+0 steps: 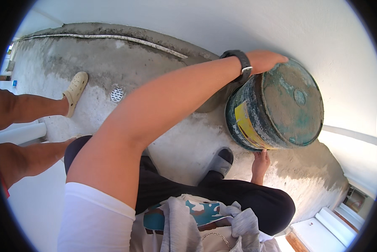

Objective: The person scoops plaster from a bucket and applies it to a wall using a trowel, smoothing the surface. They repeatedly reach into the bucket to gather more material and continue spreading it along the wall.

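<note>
A dark green plastic bucket (252, 119) with a yellow label is tipped over at the right, against the white wall. Its round base (293, 101), smeared with grey cement, faces up and to the right, while its mouth is turned away from view. My left hand (266, 61), with a black watch on the wrist, reaches across and grips the far side of the bucket; some fingertips are hidden. At the near side, my right hand (260, 164) holds the bucket's lower edge, its fingers partly hidden beneath. Whatever lies inside the bucket cannot be seen.
Another person's legs stand at the left, one foot in a beige clog (75, 93). A round floor drain (117, 94) lies in the patchy concrete floor (175, 140). A white pipe (112, 38) runs along the wall's foot. White boards (323, 235) sit at the lower right.
</note>
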`<state>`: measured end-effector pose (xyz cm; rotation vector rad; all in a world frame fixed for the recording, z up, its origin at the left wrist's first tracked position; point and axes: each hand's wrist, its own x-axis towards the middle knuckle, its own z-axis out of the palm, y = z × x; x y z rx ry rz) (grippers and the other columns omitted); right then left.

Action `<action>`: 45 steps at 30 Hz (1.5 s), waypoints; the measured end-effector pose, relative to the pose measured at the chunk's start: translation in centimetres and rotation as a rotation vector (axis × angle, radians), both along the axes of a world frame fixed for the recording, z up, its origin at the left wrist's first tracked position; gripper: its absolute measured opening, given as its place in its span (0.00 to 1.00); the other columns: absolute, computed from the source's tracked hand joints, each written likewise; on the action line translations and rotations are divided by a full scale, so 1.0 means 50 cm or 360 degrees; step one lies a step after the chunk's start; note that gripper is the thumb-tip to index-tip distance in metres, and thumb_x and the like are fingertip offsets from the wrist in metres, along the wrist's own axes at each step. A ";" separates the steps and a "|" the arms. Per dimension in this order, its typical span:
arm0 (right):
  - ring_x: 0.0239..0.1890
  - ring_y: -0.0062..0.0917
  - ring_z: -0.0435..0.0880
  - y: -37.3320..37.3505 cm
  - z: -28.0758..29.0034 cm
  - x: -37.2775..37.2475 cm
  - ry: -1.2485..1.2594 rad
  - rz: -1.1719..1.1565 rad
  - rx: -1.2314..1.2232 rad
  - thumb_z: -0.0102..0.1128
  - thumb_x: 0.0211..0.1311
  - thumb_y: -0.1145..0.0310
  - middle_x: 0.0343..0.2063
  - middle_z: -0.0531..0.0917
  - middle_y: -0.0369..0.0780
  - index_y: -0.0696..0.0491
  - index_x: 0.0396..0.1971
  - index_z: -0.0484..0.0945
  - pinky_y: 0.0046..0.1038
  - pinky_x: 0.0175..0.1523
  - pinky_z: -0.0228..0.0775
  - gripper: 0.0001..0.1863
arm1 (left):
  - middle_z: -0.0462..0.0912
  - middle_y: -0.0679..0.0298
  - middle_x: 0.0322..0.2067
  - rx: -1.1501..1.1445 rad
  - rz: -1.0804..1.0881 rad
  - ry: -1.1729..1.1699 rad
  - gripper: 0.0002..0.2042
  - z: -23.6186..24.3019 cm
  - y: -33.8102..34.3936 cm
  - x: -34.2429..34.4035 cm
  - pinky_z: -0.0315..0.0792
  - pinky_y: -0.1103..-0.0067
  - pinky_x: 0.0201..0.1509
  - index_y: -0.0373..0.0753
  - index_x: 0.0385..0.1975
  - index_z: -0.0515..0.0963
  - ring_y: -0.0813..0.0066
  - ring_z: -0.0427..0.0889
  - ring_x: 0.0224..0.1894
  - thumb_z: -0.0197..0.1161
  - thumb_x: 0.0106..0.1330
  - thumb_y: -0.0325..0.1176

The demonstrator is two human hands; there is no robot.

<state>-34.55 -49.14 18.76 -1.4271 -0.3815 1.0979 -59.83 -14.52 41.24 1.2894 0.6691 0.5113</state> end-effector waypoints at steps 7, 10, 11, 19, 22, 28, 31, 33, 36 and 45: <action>0.57 0.34 0.80 -0.027 0.017 0.066 -0.1182 0.0399 -0.0024 0.49 0.76 0.69 0.57 0.79 0.46 0.61 0.58 0.73 0.35 0.59 0.74 0.17 | 0.77 0.48 0.61 0.1028 0.0148 -0.0003 0.21 0.089 -0.002 0.045 0.66 0.59 0.66 0.51 0.64 0.73 0.47 0.75 0.63 0.43 0.77 0.43; 0.57 0.33 0.80 -0.032 0.011 0.049 -0.1414 0.0523 -0.0192 0.48 0.76 0.70 0.56 0.79 0.45 0.63 0.57 0.73 0.34 0.59 0.74 0.16 | 0.72 0.47 0.65 0.0716 0.0098 0.0102 0.24 0.086 -0.001 0.021 0.63 0.60 0.69 0.50 0.67 0.70 0.46 0.70 0.67 0.43 0.77 0.50; 0.57 0.33 0.79 -0.030 0.006 0.035 -0.0914 0.0329 -0.0113 0.49 0.76 0.69 0.55 0.79 0.46 0.64 0.56 0.73 0.34 0.59 0.74 0.17 | 0.70 0.46 0.66 0.0516 0.0053 0.0167 0.25 0.072 0.002 0.009 0.61 0.60 0.70 0.49 0.68 0.70 0.46 0.68 0.68 0.44 0.77 0.52; 0.57 0.33 0.79 -0.019 0.029 0.013 -0.0237 -0.0006 0.0029 0.50 0.77 0.67 0.56 0.79 0.47 0.65 0.57 0.72 0.35 0.62 0.73 0.19 | 0.63 0.42 0.69 0.0259 0.0062 0.0099 0.33 0.040 -0.002 0.022 0.53 0.60 0.75 0.42 0.70 0.65 0.45 0.61 0.72 0.40 0.76 0.59; 0.61 0.36 0.78 -0.029 0.039 0.017 -0.0197 -0.0024 0.0170 0.51 0.77 0.67 0.59 0.77 0.48 0.64 0.59 0.71 0.38 0.65 0.71 0.19 | 0.61 0.39 0.70 0.0394 0.0055 -0.0017 0.36 0.099 -0.001 0.045 0.51 0.60 0.76 0.38 0.71 0.64 0.44 0.59 0.73 0.43 0.74 0.61; 0.57 0.35 0.80 -0.038 0.012 -0.009 -0.0094 -0.0054 -0.0008 0.48 0.75 0.73 0.58 0.77 0.48 0.66 0.60 0.69 0.37 0.62 0.76 0.18 | 0.57 0.39 0.72 0.0133 0.0018 0.0028 0.41 0.065 -0.019 0.009 0.47 0.61 0.77 0.33 0.71 0.62 0.47 0.53 0.76 0.45 0.72 0.65; 0.56 0.34 0.81 -0.041 0.007 -0.012 -0.0143 0.0031 -0.0041 0.49 0.75 0.74 0.55 0.79 0.49 0.69 0.56 0.70 0.36 0.61 0.77 0.16 | 0.57 0.41 0.72 0.0103 0.0030 0.0031 0.43 0.030 -0.022 -0.001 0.47 0.61 0.77 0.32 0.70 0.63 0.48 0.52 0.77 0.45 0.70 0.67; 0.57 0.36 0.80 -0.041 0.015 0.000 -0.0033 0.0049 -0.0027 0.49 0.74 0.75 0.57 0.77 0.49 0.67 0.58 0.69 0.37 0.61 0.76 0.18 | 0.57 0.40 0.72 0.0080 -0.0031 0.0152 0.43 0.048 -0.019 0.016 0.48 0.62 0.77 0.32 0.70 0.63 0.48 0.53 0.76 0.46 0.70 0.67; 0.61 0.37 0.77 -0.038 0.034 0.027 -0.0144 0.0008 0.0192 0.49 0.77 0.68 0.59 0.77 0.48 0.64 0.58 0.72 0.40 0.67 0.69 0.18 | 0.58 0.37 0.71 0.0090 0.0062 -0.0059 0.43 0.113 -0.019 0.031 0.51 0.62 0.75 0.30 0.70 0.62 0.46 0.55 0.75 0.47 0.70 0.67; 0.55 0.33 0.81 -0.039 0.025 0.020 -0.0292 0.0080 -0.0044 0.54 0.74 0.71 0.54 0.79 0.47 0.66 0.56 0.73 0.36 0.60 0.76 0.17 | 0.44 0.47 0.76 0.0010 -0.0034 0.0055 0.45 0.051 -0.021 -0.034 0.39 0.59 0.79 0.38 0.75 0.52 0.52 0.40 0.79 0.40 0.71 0.69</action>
